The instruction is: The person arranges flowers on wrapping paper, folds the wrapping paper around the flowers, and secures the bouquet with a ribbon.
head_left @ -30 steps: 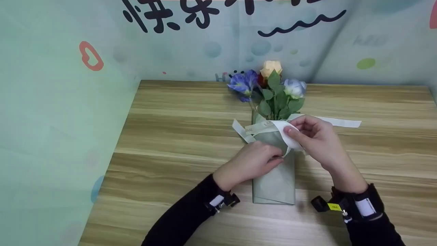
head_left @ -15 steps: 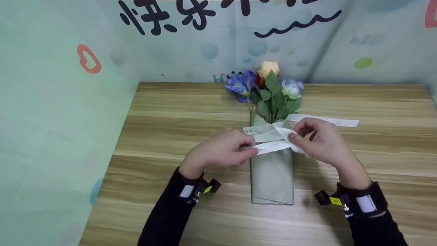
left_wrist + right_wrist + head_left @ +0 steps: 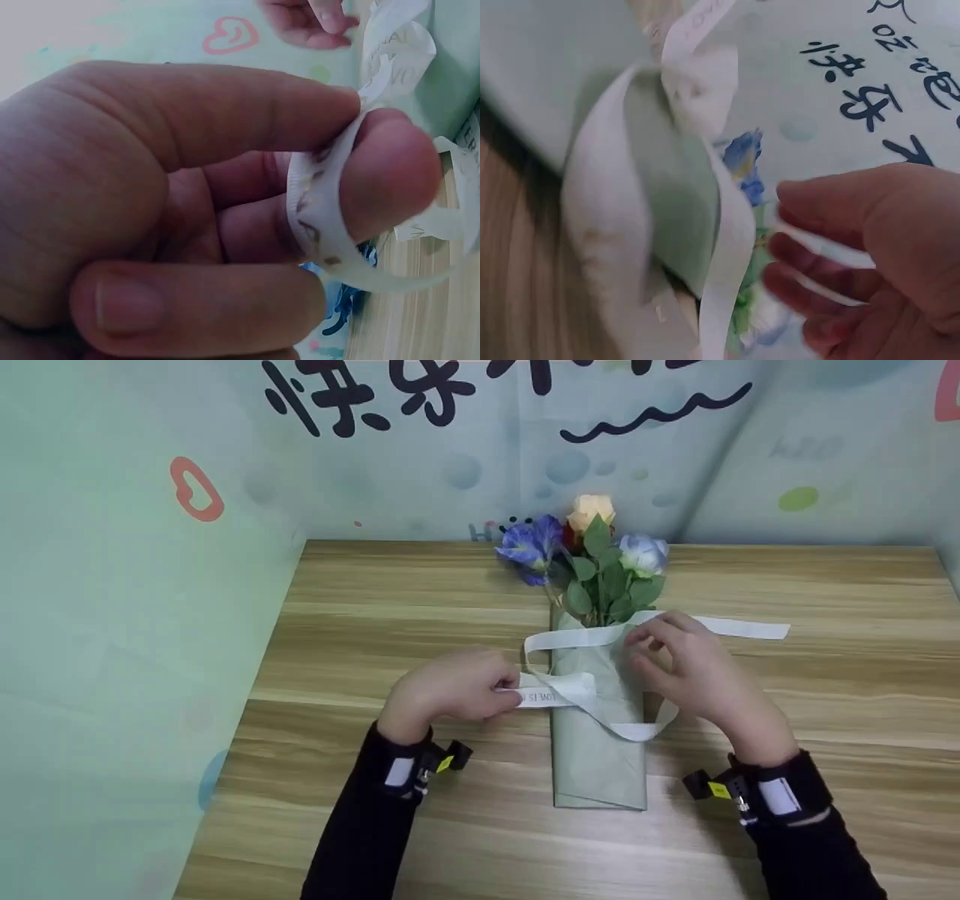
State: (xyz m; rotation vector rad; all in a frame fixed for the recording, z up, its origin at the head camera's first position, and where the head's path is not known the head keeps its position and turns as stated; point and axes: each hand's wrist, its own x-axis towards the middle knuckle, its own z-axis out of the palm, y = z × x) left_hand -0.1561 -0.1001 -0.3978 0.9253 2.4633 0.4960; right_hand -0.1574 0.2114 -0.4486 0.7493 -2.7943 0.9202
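From my station I see the right hand has just let go of the white printed ribbon, so only the left hand pinches it and its loop sits slack, apparently untied, across the sage-green bouquet wrapper.

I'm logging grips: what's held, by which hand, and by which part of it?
The left hand pinches the white ribbon by a lettered stretch; the right hand holds nothing.
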